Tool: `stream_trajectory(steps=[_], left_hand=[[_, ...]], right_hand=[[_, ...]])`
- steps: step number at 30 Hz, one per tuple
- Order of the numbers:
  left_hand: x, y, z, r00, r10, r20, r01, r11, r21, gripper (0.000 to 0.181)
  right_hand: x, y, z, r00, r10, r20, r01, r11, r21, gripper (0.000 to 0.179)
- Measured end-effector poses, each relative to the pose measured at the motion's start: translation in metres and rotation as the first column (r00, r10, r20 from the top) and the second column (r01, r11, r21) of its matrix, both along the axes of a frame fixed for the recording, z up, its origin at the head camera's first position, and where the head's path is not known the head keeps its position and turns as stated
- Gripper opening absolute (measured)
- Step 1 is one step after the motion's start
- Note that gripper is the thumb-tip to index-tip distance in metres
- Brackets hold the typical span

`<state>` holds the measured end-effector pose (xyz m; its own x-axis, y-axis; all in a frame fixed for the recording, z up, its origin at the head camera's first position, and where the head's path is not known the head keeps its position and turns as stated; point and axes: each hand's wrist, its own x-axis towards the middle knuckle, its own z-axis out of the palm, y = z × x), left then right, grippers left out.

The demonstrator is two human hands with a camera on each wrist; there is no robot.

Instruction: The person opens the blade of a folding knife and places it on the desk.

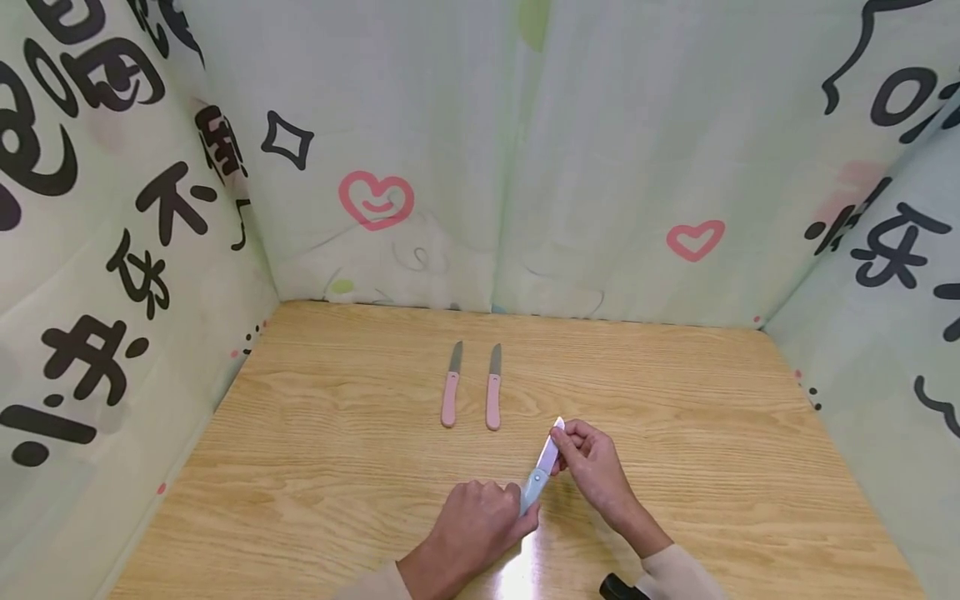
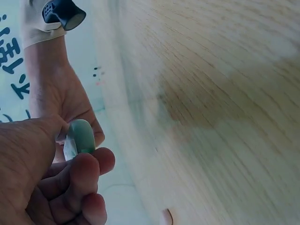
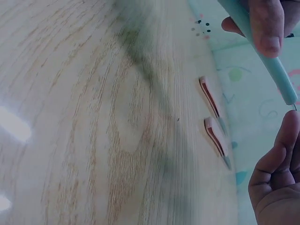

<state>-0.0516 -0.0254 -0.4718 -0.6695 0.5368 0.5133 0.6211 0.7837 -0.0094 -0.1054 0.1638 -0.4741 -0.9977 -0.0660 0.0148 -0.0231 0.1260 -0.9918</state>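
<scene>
A small knife with a pale blue handle [image 1: 534, 490] slants tip-up between both hands, over the near part of the table. My left hand [image 1: 482, 518] grips it by the handle. With thumb and fingers, my right hand [image 1: 598, 473] pinches the shiny blade [image 1: 549, 452] close to its tip. The rounded handle end pokes out of the left hand's fingers [image 2: 86, 176] in the left wrist view. In the right wrist view the handle [image 3: 277, 75] passes under the left thumb, and the right hand [image 3: 279, 192] is at the blade.
Two knives with pink handles, a left one [image 1: 449, 400] and a right one [image 1: 492, 402], lie side by side beyond the hands, blades pointing away. Printed cloth walls [image 1: 420, 108] enclose the wooden table [image 1: 337, 467] at the back and both sides.
</scene>
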Motion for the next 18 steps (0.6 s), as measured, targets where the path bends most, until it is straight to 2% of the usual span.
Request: stream_trajectory(steps=[6, 11, 14, 18], left_hand=[[0.0, 0.007, -0.003, 0.998, 0.056, 0.005, -0.056, 0.998, 0.021, 0.048], [-0.001, 0.01, -0.007, 0.998, 0.05, 0.022, -0.051, 0.998, 0.033, 0.045], [-0.004, 0.009, -0.011, 0.999, 0.035, 0.039, -0.037, 0.998, 0.048, 0.045], [-0.007, 0.005, -0.013, 0.992, 0.001, 0.123, -0.014, 0.994, 0.107, 0.041]], right_hand=[[0.0, -0.004, -0.003, 1.0, -0.027, -0.001, 0.027, 0.999, -0.045, 0.018], [-0.002, -0.006, -0.004, 0.998, -0.058, 0.008, 0.058, 0.998, -0.035, 0.018], [-0.004, -0.008, -0.002, 0.997, -0.068, 0.044, 0.071, 0.996, -0.049, 0.021], [-0.006, -0.008, 0.002, 0.991, -0.033, 0.13, 0.047, 0.993, -0.105, 0.032]])
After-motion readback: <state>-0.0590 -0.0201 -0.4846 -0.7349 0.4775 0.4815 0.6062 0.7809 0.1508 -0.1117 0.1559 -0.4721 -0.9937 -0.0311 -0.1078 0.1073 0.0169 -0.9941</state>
